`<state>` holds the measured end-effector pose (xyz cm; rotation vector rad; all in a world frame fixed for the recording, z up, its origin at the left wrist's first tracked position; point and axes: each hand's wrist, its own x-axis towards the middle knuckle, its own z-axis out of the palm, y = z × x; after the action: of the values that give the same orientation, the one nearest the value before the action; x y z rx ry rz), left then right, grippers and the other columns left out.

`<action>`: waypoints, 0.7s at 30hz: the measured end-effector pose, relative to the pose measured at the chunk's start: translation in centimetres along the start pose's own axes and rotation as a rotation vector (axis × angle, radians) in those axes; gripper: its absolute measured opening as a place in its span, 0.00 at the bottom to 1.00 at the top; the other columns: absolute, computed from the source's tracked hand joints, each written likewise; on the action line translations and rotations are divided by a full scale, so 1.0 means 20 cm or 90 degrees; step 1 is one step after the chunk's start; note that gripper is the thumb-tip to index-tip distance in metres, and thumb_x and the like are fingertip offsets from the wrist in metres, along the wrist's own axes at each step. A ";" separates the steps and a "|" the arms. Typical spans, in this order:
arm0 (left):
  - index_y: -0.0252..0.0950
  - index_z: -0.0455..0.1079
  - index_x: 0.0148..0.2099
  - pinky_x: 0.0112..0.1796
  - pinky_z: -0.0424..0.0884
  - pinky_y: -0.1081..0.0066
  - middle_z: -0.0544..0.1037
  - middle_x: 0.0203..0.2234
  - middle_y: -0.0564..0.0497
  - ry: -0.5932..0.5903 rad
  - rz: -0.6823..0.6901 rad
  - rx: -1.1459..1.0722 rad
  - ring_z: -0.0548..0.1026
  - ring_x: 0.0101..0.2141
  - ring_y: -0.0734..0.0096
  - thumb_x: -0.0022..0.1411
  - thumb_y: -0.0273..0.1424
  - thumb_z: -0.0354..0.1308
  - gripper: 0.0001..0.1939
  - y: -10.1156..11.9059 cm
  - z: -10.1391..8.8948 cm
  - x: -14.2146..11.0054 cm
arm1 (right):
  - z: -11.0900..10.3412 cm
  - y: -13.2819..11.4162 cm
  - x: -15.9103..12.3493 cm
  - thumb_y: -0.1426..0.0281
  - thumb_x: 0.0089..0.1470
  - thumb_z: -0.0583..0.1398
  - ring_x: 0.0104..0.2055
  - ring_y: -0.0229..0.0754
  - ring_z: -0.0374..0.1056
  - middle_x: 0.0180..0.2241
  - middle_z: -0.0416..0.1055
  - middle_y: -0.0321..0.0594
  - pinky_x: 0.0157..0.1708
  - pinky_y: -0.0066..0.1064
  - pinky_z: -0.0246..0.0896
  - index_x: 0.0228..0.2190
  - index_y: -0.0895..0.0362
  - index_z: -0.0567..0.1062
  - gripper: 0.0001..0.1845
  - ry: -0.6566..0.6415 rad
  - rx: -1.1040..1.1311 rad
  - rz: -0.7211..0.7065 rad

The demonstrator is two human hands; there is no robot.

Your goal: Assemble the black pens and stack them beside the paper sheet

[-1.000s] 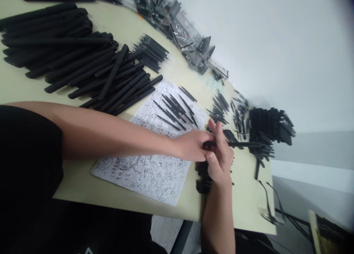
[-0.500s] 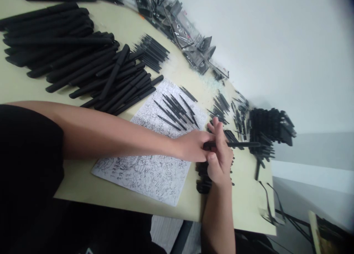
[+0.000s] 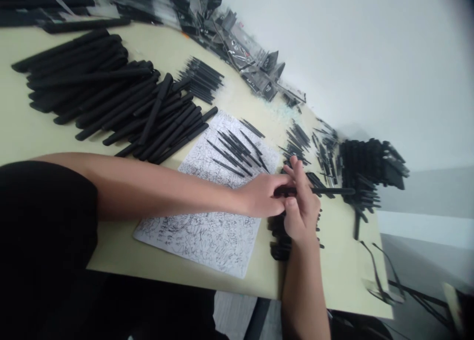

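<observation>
A slim black pen (image 3: 335, 191) lies level across both hands in the head view. My left hand (image 3: 259, 194), reaching in from the left over the scribbled paper, is closed around the pen's left end. My right hand (image 3: 301, 214) comes up from below with the pen between its fingers, and the pen's other end sticks out to the right. The fingers of both hands meet and partly hide the pen's middle. Several thin black pen refills (image 3: 237, 149) lie on the sheet of paper (image 3: 218, 241) beyond my left hand.
A big heap of black pens (image 3: 111, 88) covers the table's left. Behind it lies a bundle of refills (image 3: 203, 80). Crumpled packaging (image 3: 255, 65) lines the wall. At right are a stack of black pieces (image 3: 370, 164) and eyeglasses (image 3: 377, 276) near the table edge.
The whole view has shifted a little, so most things sit slightly lower or further right. Both hands keep their hold on the pen, with little change in grip.
</observation>
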<state>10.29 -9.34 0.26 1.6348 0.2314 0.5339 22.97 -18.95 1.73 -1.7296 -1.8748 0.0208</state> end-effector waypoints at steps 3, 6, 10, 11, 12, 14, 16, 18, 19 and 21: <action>0.30 0.71 0.47 0.39 0.69 0.68 0.78 0.39 0.45 0.018 0.041 -0.049 0.75 0.37 0.66 0.55 0.26 0.51 0.17 -0.03 0.01 0.01 | 0.00 0.00 0.00 0.65 0.61 0.49 0.61 0.50 0.61 0.66 0.53 0.39 0.54 0.47 0.67 0.66 0.46 0.49 0.32 0.012 0.015 0.013; 0.33 0.71 0.47 0.45 0.70 0.65 0.78 0.42 0.45 0.028 0.036 -0.072 0.74 0.41 0.66 0.57 0.28 0.51 0.16 -0.04 0.01 0.01 | 0.00 0.01 0.00 0.65 0.62 0.50 0.62 0.51 0.60 0.65 0.54 0.38 0.57 0.49 0.64 0.65 0.46 0.50 0.32 0.031 0.020 0.026; 0.35 0.71 0.44 0.48 0.70 0.64 0.77 0.42 0.47 0.055 -0.002 -0.050 0.73 0.43 0.66 0.62 0.30 0.49 0.12 -0.03 0.02 0.02 | 0.00 0.01 0.00 0.66 0.61 0.51 0.62 0.51 0.61 0.65 0.55 0.39 0.56 0.47 0.65 0.65 0.46 0.51 0.32 0.056 0.005 0.032; 0.35 0.71 0.44 0.48 0.70 0.64 0.77 0.42 0.46 0.065 -0.002 -0.035 0.73 0.43 0.67 0.63 0.30 0.48 0.12 -0.03 0.02 0.02 | 0.01 0.01 0.00 0.67 0.61 0.51 0.62 0.50 0.61 0.65 0.55 0.40 0.55 0.46 0.66 0.65 0.47 0.51 0.32 0.061 0.003 0.033; 0.35 0.71 0.43 0.48 0.70 0.64 0.77 0.42 0.46 0.076 0.004 -0.018 0.73 0.43 0.67 0.65 0.30 0.47 0.12 -0.03 0.03 0.02 | 0.01 0.01 0.00 0.67 0.61 0.52 0.62 0.50 0.61 0.65 0.55 0.40 0.54 0.45 0.67 0.65 0.47 0.51 0.33 0.064 0.001 0.033; 0.35 0.70 0.42 0.48 0.69 0.64 0.76 0.40 0.46 0.092 0.029 0.006 0.73 0.42 0.68 0.66 0.30 0.46 0.12 -0.04 0.03 0.02 | 0.01 0.01 0.00 0.67 0.61 0.52 0.61 0.50 0.62 0.65 0.55 0.41 0.53 0.44 0.68 0.65 0.48 0.50 0.33 0.069 -0.001 0.038; 0.35 0.70 0.41 0.48 0.69 0.64 0.75 0.38 0.47 0.111 0.051 0.019 0.72 0.42 0.68 0.66 0.30 0.47 0.10 -0.05 0.03 0.02 | 0.02 0.01 0.00 0.67 0.61 0.52 0.60 0.49 0.63 0.65 0.55 0.41 0.54 0.44 0.67 0.65 0.48 0.50 0.33 0.074 -0.001 0.044; 0.35 0.69 0.40 0.46 0.70 0.64 0.74 0.36 0.47 0.129 0.056 0.034 0.72 0.41 0.67 0.65 0.32 0.50 0.08 -0.05 0.04 0.02 | 0.03 0.02 0.00 0.66 0.61 0.53 0.60 0.49 0.63 0.64 0.56 0.41 0.56 0.44 0.66 0.65 0.49 0.50 0.33 0.084 -0.001 0.049; 0.35 0.68 0.41 0.46 0.70 0.65 0.73 0.35 0.47 0.133 0.053 0.045 0.71 0.41 0.67 0.64 0.32 0.51 0.08 -0.05 0.03 0.02 | 0.03 0.02 0.00 0.66 0.62 0.53 0.60 0.49 0.63 0.64 0.56 0.40 0.56 0.45 0.65 0.65 0.49 0.50 0.33 0.090 -0.006 0.050; 0.36 0.68 0.41 0.46 0.70 0.65 0.72 0.36 0.47 0.135 0.040 0.066 0.71 0.41 0.67 0.64 0.33 0.52 0.07 -0.04 0.03 0.01 | 0.05 0.03 -0.01 0.65 0.62 0.52 0.61 0.50 0.62 0.64 0.57 0.39 0.57 0.46 0.65 0.65 0.49 0.51 0.32 0.101 -0.026 0.055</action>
<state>10.93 -9.64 -0.57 1.6902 0.3711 0.7558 23.08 -18.61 0.72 -1.7834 -1.6963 -0.1182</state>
